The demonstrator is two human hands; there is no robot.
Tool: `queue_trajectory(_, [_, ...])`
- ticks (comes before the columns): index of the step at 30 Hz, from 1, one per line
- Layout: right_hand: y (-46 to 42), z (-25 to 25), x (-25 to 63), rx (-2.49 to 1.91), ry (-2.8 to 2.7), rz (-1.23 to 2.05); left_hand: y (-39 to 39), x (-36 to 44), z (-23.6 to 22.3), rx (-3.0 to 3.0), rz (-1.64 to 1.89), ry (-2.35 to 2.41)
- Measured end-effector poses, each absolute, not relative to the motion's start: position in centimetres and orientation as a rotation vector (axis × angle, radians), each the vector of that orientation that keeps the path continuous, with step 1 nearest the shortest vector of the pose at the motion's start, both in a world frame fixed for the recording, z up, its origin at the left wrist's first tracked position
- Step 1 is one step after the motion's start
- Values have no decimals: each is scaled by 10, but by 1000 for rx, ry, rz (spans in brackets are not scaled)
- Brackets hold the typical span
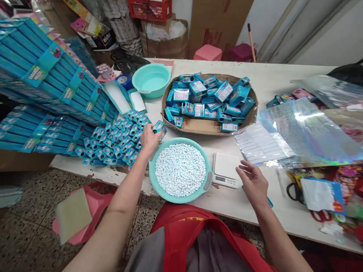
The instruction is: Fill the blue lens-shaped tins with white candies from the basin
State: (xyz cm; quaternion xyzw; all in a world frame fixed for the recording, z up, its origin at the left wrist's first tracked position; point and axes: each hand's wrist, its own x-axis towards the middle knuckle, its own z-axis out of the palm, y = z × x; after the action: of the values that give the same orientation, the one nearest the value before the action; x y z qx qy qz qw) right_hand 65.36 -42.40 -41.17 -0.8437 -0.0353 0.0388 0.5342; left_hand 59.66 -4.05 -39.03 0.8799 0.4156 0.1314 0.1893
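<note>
In the head view, your left hand [150, 139] pinched a small blue box [160, 129] near the far-left rim of the teal bowl [152, 173] of pellets [181, 170]; your right hand [253, 182], loosely spread, was beside the white scale [226, 166].

A small packing workshop, by its look: blue boxes [70, 85] stacked at left, a basin [152, 172] of white pellets [180, 170] beside a digital scale [226, 165] near center, cardboard carton [160, 48] at top.

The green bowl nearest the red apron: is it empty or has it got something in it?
Not empty: lots of small white and pale-blue pieces spread across the green bowl, hiding its bottom.
</note>
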Motion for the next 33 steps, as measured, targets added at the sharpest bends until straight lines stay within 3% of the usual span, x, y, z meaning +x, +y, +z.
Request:
queue_trajectory(5, [-482,-413,656,-2107,136,-115,-15,621,-448,2461,30,1234])
queue_trajectory(9, [-525,-429,657,-2251,252,-225,-3,628,-475,2561,72,1133])
queue_trajectory(17, [-553,-495,639,-2435,297,50,2,631,-461,2633,243,1035])
queue_trajectory(21, [-549,-491,635,-2383,307,67,-54,616,-441,2614,535,844])
queue_trajectory(24, [-541,-469,636,-2377,218,6,-123,604,-430,2475,565,603])
queue_trajectory(29, [-496,-431,646,-2287,-54,-59,-245,605,-417,2138,246,40])
queue_trajectory(33, [-451,-421,661,-2205,-200,19,-291,628,-418,2026,42,-252])
